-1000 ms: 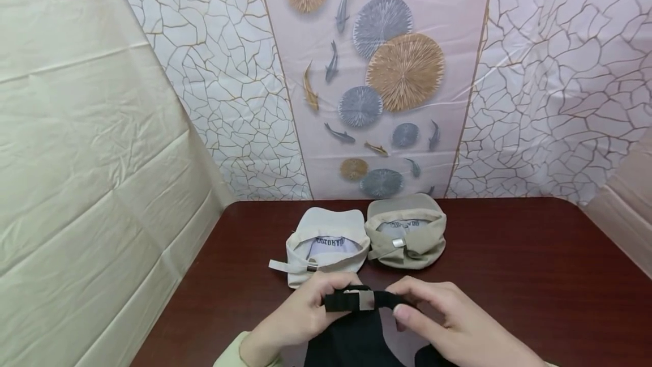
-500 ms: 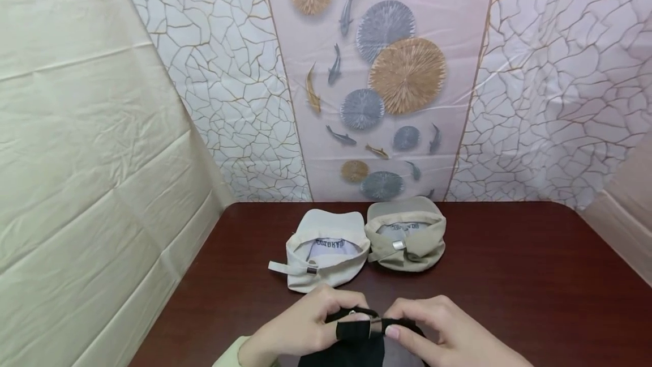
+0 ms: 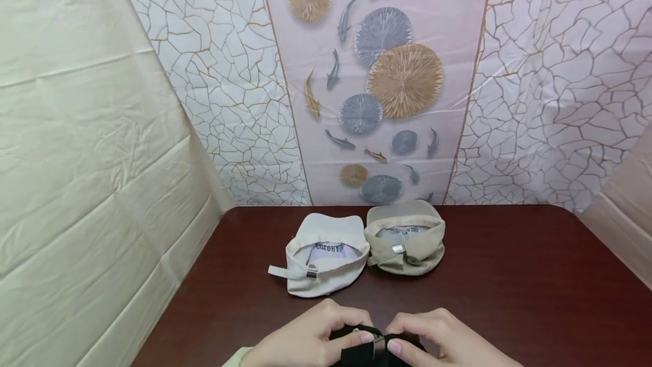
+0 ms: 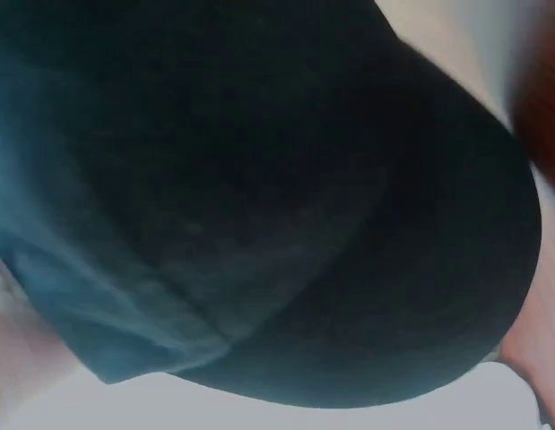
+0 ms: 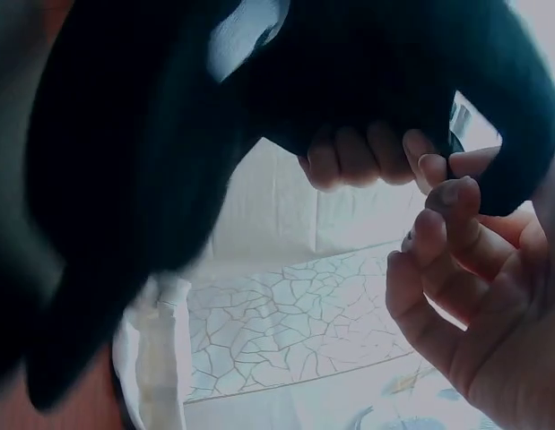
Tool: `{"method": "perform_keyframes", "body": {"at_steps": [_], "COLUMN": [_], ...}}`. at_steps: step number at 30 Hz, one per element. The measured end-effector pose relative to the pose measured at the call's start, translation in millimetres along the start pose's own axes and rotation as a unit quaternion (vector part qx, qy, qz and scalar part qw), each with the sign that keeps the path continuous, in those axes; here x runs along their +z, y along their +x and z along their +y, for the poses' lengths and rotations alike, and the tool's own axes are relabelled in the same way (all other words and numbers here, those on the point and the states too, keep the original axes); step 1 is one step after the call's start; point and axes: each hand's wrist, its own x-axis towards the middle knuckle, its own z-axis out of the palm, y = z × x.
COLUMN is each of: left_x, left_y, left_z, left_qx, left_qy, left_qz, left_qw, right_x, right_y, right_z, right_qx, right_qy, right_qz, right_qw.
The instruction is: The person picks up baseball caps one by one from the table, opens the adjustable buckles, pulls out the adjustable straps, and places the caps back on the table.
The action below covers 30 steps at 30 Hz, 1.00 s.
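Observation:
A black baseball cap is held between both hands at the bottom of the head view, its body mostly cut off there. Pinched in my left hand is the back strap, on the left side of a small metal buckle. My right hand pinches the strap just right of that buckle, thumb on the near side. Both sets of fingertips nearly meet at the buckle. In the right wrist view, the left hand's fingers curl under the black fabric, and the right hand has its fingers bent.
On the dark red-brown table, a white cap lies with its opening facing me and a loose strap end out to the left. A khaki cap lies right beside it. Patterned cloth hangs behind the table.
Both hands and the black cap have sunk lower in the head view. The right thumb and fingers have closed in on the strap beside the buckle, and the hands are nearer each other.

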Motion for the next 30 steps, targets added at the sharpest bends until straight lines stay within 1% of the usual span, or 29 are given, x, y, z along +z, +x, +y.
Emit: {"method": "perform_keyframes", "body": {"at_steps": [2,6,10,12,13,16,19,20,21,22,24,26,28,29,30], "left_x": [1.6,3.9,3.2,2.1,1.4,0.0,1.4,2.4,3.5,4.5,6.6,7.4,7.4,7.4,7.1], "left_y": [2.3,5.8,4.6,3.0,2.2,1.4,2.6,3.4,4.3,5.0,6.2,7.0,7.2,7.0,6.7], "left_z": [0.4,1.4,1.2,1.1,0.9,0.3,-0.2,-0.3,-0.2,-0.2,0.2,0.1,0.4,0.7,0.8], "left_qx": [-0.005,-0.016,-0.003,0.006,0.005,0.011,0.002,0.005,0.002,-0.003,-0.012,-0.010,-0.010,-0.011,-0.008], "left_qy": [0.022,-0.001,-0.001,-0.005,-0.011,-0.003,-0.006,0.003,-0.001,-0.006,-0.014,0.000,0.002,0.001,0.003], "left_qz": [0.005,0.010,0.011,0.016,0.020,0.028,0.030,0.032,0.033,0.035,0.039,0.041,0.038,0.035,0.030], "left_qw": [0.9997,0.9998,0.9999,0.9998,0.9997,0.9995,0.9995,0.9995,0.9994,0.9994,0.9991,0.9991,0.9992,0.9993,0.9995], "right_x": [-0.2,-2.3,-3.9,-5.2,-5.9,-7.8,-7.1,-6.4,-5.6,-4.8,-3.6,-3.1,-3.3,-3.7,-4.2], "right_y": [-1.3,-3.8,-5.1,-5.7,-5.9,-6.4,-5.9,-5.6,-5.2,-4.9,-4.5,-4.4,-3.8,-3.5,-3.4], "right_z": [1.5,0.8,-2.4,-3.2,-3.6,-3.4,-1.7,-1.0,-0.4,-0.6,0.8,0.8,-0.4,-0.3,-1.3], "right_qx": [0.002,0.025,0.045,0.039,0.038,0.033,0.042,0.044,0.044,0.054,0.049,0.047,0.045,0.035,0.034], "right_qy": [-0.008,-0.003,0.009,-0.001,-0.006,-0.024,-0.015,-0.013,-0.012,-0.008,-0.010,-0.013,-0.018,-0.022,-0.023], "right_qz": [0.001,-0.003,-0.004,0.001,0.004,0.012,0.006,0.003,-0.001,-0.004,-0.009,-0.006,-0.002,-0.002,-0.002], "right_qw": [1.000,1.000,0.999,0.999,0.999,0.999,0.999,0.999,0.999,0.999,0.999,0.999,0.999,0.999,0.999]}}
